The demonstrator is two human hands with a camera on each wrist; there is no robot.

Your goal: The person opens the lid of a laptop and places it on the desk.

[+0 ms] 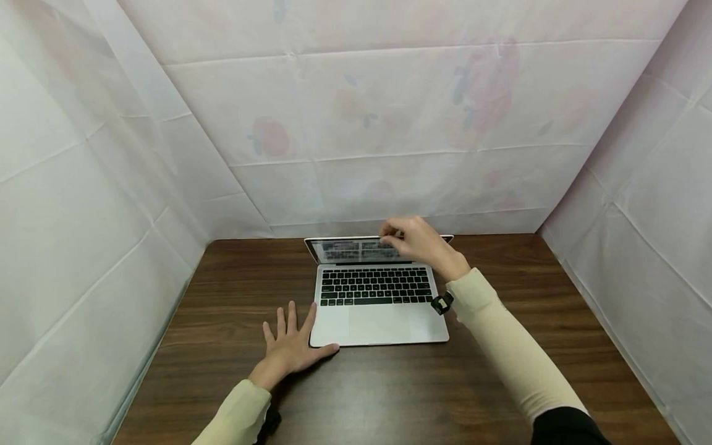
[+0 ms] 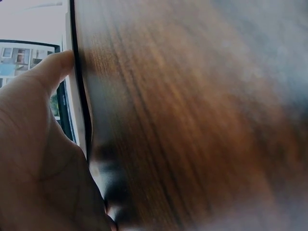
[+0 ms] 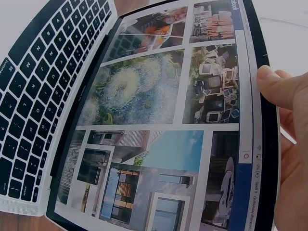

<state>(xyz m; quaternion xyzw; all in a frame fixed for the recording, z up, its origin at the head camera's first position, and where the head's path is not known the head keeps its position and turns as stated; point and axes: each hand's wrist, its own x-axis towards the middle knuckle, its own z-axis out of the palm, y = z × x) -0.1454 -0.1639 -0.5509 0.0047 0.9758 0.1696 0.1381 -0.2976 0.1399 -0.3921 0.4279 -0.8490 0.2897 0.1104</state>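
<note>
A silver laptop [image 1: 378, 324] with black keys lies raised-lidded on the wooden table. Its screen [image 3: 139, 91] is lit and shows several pictures in a grid. At the top edge of the lid, my right hand [image 1: 414, 238] pinches the rim, thumb [image 3: 274, 86] on the screen side and fingers behind. My left hand [image 1: 292, 346] is spread at the laptop's front left corner, fingers straight along the left side and thumb at the front edge. In the left wrist view the left thumb [image 2: 55, 67] overlaps the laptop's edge.
The dark brown wooden table [image 1: 389, 395] runs back to a pale cloth wall [image 1: 356, 123] with faint fruit prints. White cloth [image 1: 639, 185] also hangs on both sides. A small black device [image 1: 442, 303] is strapped at the right wrist.
</note>
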